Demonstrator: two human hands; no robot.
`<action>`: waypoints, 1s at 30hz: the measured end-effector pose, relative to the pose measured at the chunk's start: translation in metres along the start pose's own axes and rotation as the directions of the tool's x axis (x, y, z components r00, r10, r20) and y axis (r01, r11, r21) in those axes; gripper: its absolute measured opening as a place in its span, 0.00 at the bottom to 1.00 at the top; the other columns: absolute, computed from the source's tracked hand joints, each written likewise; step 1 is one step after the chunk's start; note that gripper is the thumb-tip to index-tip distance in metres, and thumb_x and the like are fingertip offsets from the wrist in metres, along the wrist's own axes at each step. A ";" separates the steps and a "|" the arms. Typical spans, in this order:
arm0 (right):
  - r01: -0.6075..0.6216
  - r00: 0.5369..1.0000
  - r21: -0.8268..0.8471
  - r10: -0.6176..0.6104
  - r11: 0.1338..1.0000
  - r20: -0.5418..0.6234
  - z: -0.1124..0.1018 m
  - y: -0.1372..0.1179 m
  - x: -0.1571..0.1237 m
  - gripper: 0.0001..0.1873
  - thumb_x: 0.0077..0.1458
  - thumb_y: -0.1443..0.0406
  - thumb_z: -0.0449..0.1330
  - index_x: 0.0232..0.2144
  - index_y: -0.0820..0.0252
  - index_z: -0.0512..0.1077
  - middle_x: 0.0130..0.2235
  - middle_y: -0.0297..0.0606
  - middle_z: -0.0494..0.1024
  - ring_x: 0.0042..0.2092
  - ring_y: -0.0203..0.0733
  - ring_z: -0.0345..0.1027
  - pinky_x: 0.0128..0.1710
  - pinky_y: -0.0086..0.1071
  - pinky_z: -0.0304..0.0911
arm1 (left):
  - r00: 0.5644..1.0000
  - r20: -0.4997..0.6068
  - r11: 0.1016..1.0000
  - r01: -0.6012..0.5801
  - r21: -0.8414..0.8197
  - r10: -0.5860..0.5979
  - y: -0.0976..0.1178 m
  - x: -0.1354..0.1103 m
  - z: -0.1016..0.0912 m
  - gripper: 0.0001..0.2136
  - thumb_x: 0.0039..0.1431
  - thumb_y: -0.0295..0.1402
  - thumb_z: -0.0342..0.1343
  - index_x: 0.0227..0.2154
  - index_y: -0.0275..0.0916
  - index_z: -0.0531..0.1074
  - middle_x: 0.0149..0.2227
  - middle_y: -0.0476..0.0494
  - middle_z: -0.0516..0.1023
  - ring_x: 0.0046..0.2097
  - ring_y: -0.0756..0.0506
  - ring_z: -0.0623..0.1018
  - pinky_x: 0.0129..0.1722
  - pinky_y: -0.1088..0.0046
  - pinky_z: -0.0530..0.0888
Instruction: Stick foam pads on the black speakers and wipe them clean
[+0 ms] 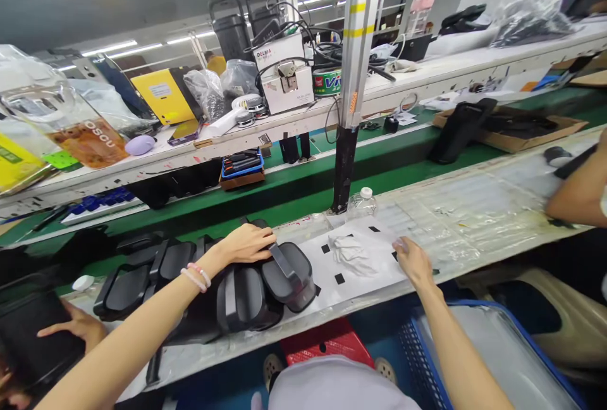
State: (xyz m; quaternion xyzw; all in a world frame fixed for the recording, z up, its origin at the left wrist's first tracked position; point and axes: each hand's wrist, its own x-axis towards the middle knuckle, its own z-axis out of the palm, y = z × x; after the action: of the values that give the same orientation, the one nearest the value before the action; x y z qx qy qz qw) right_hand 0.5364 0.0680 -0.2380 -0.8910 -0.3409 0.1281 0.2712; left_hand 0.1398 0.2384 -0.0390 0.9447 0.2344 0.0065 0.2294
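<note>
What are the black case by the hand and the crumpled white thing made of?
The black case under the left hand looks like hard plastic: it keeps a stiff, rounded shape and has a soft sheen. The crumpled white thing looks like thin cloth, perhaps gloves, because it lies in soft, loose folds, though the exact fabric is hard to tell.

Pink and white beaded bracelets circle my left wrist. The cases beside them are matte black, and the sheet by my right hand is white with scattered black squares. The belt beyond is green, the crate below is red, and the basket has a blue rim.
</note>
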 end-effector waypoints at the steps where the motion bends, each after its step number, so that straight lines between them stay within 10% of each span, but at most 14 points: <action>1: -0.023 1.000 -0.007 0.023 1.000 0.004 0.001 0.000 0.001 0.21 0.61 0.61 0.51 0.52 0.63 0.71 0.49 0.52 0.77 0.49 0.52 0.71 0.46 0.40 0.63 | 1.000 0.011 1.000 -0.012 -0.003 0.012 -0.003 0.001 -0.001 0.04 0.52 0.33 0.60 0.31 0.43 0.73 0.33 0.45 0.70 0.30 0.45 0.69 0.50 0.64 0.66; 9: -0.139 0.988 -0.038 0.141 0.990 0.058 0.003 0.003 0.006 0.20 0.61 0.55 0.58 0.48 0.63 0.71 0.46 0.44 0.76 0.46 0.44 0.71 0.48 0.45 0.66 | 0.997 0.044 0.998 -0.055 -0.032 0.056 -0.003 0.005 0.001 0.03 0.52 0.32 0.59 0.31 0.44 0.73 0.28 0.47 0.67 0.27 0.46 0.67 0.42 0.69 0.65; 14: -0.119 0.993 0.022 0.119 0.993 -0.008 -0.019 -0.007 -0.009 0.18 0.56 0.63 0.54 0.47 0.65 0.72 0.50 0.58 0.74 0.55 0.63 0.65 0.54 0.61 0.55 | 0.997 0.051 0.997 -0.053 -0.056 0.056 -0.001 0.010 0.001 0.03 0.47 0.33 0.61 0.26 0.44 0.72 0.23 0.47 0.65 0.26 0.45 0.65 0.42 0.67 0.67; 17: -0.019 0.998 0.129 0.026 0.991 -0.053 -0.035 -0.040 -0.034 0.25 0.55 0.62 0.51 0.53 0.69 0.68 0.54 0.61 0.70 0.57 0.66 0.61 0.57 0.62 0.52 | 0.999 0.030 0.998 -0.043 -0.051 0.044 0.004 0.013 -0.002 0.03 0.45 0.33 0.61 0.24 0.44 0.72 0.24 0.45 0.67 0.28 0.43 0.67 0.45 0.64 0.68; 21: 0.226 0.967 0.373 -0.252 0.900 0.021 -0.045 -0.125 -0.090 0.25 0.60 0.54 0.49 0.54 0.60 0.68 0.47 0.45 0.76 0.45 0.46 0.72 0.48 0.39 0.67 | 1.000 -0.028 1.000 -0.011 0.007 0.011 0.019 -0.006 -0.022 0.10 0.42 0.31 0.63 0.32 0.43 0.76 0.35 0.39 0.76 0.45 0.35 0.72 0.56 0.56 0.62; 24: 0.274 0.824 0.647 -0.521 0.712 0.224 -0.045 -0.197 -0.128 0.27 0.60 0.52 0.53 0.58 0.55 0.64 0.52 0.42 0.74 0.35 0.40 0.72 0.41 0.37 0.69 | 0.957 -0.229 0.984 0.180 0.000 -0.176 0.029 -0.041 -0.039 0.20 0.48 0.32 0.60 0.47 0.44 0.74 0.53 0.38 0.72 0.57 0.32 0.66 0.61 0.53 0.57; 27: 0.073 0.586 0.758 -0.643 0.648 0.494 -0.037 -0.252 -0.143 0.34 0.57 0.55 0.59 0.63 0.50 0.57 0.63 0.44 0.63 0.29 0.32 0.71 0.34 0.34 0.70 | 0.747 -0.405 0.847 0.501 -0.177 -0.527 0.030 -0.082 -0.035 0.18 0.56 0.40 0.55 0.49 0.39 0.72 0.52 0.34 0.71 0.48 0.35 0.75 0.53 0.56 0.68; 30: -0.297 0.360 0.744 -0.651 0.599 0.668 -0.023 -0.284 -0.140 0.41 0.50 0.61 0.65 0.63 0.46 0.53 0.68 0.49 0.50 0.28 0.33 0.74 0.25 0.31 0.69 | 0.630 -0.210 0.648 0.620 -0.443 -0.747 0.028 -0.107 -0.007 0.34 0.54 0.49 0.57 0.60 0.37 0.61 0.63 0.26 0.60 0.31 0.43 0.78 0.34 0.62 0.77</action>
State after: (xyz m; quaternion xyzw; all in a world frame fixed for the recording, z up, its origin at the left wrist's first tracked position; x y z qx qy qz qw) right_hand 0.2900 0.1404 -0.0506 -0.3969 -0.4465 0.6940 0.4018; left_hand 0.0560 0.1714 -0.0104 0.7085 0.6146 0.1367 0.3188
